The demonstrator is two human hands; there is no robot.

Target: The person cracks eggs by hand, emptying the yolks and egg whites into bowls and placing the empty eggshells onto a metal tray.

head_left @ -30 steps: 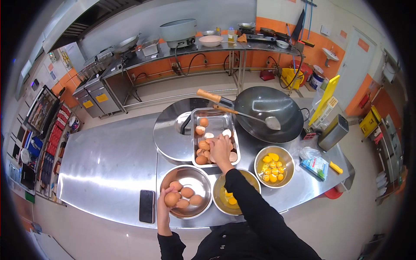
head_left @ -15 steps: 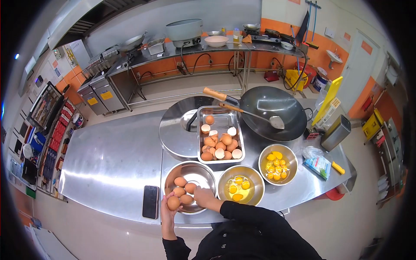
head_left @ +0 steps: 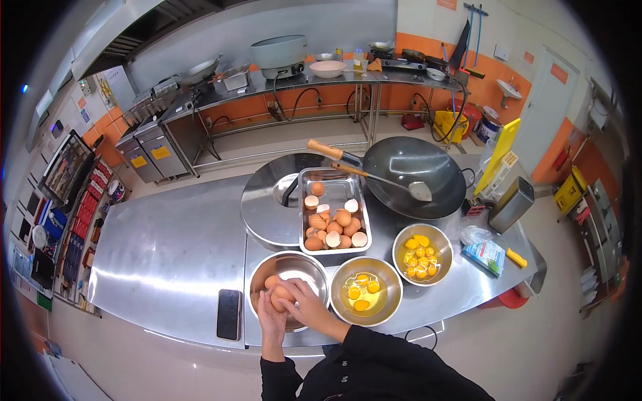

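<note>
My left hand point(head_left: 273, 322) and my right hand point(head_left: 309, 307) meet over the near left steel bowl point(head_left: 321, 274). My left fingers are wrapped round a brown egg point(head_left: 277, 304). Another brown egg point(head_left: 285, 293) is in my right hand's grip, close against the first; fingers partly cover both. One more egg point(head_left: 271, 281) shows just beyond them, in the bowl. Right of my hands, a second steel bowl point(head_left: 392, 309) contains several yolks in clear white. A third bowl point(head_left: 447, 257), farther right, holds more yolks.
Behind the bowls stands a steel tray point(head_left: 364, 190) of brown eggshells, beside a round lid point(head_left: 257, 200). A large wok point(head_left: 414, 174) carries a wooden-handled spatula point(head_left: 420, 192). A phone point(head_left: 229, 314) lies left of the bowls. A blue packet point(head_left: 485, 256) and yellow-handled tool point(head_left: 515, 257) lie right.
My right hand has come up from the eggs in the bowl with one in its fingers and moved against my left hand. My left hand has shifted slightly right, over the bowl. The view tilted slightly.
</note>
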